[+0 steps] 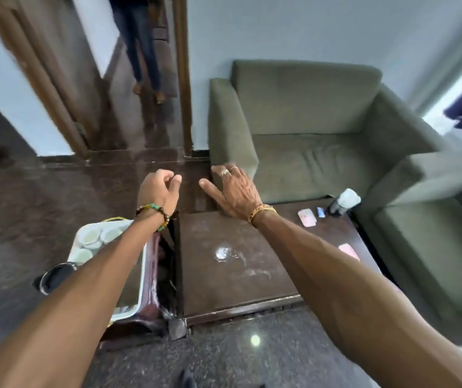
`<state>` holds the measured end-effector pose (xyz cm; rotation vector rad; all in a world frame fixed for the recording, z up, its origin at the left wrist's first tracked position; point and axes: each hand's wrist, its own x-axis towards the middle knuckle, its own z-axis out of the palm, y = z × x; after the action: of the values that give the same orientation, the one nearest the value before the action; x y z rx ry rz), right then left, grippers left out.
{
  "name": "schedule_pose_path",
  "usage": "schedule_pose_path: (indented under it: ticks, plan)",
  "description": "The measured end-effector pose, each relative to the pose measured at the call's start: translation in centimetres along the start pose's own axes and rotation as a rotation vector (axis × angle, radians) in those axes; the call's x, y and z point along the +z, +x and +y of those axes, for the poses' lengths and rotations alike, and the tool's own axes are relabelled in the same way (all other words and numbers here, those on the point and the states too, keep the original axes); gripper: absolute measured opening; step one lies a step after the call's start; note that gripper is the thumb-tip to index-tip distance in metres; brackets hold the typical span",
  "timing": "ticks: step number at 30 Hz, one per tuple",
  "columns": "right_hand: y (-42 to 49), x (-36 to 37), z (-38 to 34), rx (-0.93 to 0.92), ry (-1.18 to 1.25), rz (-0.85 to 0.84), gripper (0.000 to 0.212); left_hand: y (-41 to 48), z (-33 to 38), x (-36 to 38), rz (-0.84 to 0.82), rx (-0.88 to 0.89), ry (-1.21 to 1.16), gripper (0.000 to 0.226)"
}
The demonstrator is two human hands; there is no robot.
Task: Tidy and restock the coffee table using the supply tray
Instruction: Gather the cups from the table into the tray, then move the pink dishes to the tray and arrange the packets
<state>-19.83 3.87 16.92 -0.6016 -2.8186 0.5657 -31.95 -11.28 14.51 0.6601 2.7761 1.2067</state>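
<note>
Dark-wood coffee table, smeared with pale residue, is seen from above as two bare arms are stretched out over it. The right hand, ringed and worn with a gold bangle, is spread with straight fingers past the table's far edge, at the front corner of a green armchair; whether the upholstery is touched cannot be told. The left hand, marked by a beaded bracelet, is held in the air with fingers loosely curled and nothing gripped. The white supply tray, loaded with pale cups, is set on a reddish-brown stand just left of the table, under the left forearm. A dark round vessel is seen just beside the tray's left side. Pink sachets, a blue sachet and a dark bottle with a pale top are gathered at the table's far right corner; another pink sachet is laid near the right edge. A person's legs are framed in the doorway behind.
</note>
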Motion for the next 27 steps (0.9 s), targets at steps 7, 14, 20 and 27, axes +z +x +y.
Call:
schedule_pose_path:
  ticks: [7, 14, 20, 27]
  plan:
    - [-9.8, -4.9, 11.5, 0.257, -0.007, 0.123, 0.069, -4.8, 10.2, 10.2, -0.139, 0.204, 0.006, 0.041]
    - [-21.3, -11.3, 23.3, 0.495, -0.019, 0.185, 0.067, -12.8, 21.5, 19.2, -0.289, 0.323, -0.021, 0.035]
    - [-28.5, -18.3, 30.7, 0.632, -0.017, 0.37, 0.06, -18.1, 31.6, 25.0, -0.362, 0.44, -0.078, 0.031]
    - [-34.7, -19.3, 37.5, 0.805, 0.035, 0.408, 0.061, -24.1, 36.7, 32.5, -0.518, 0.528, -0.063, 0.028]
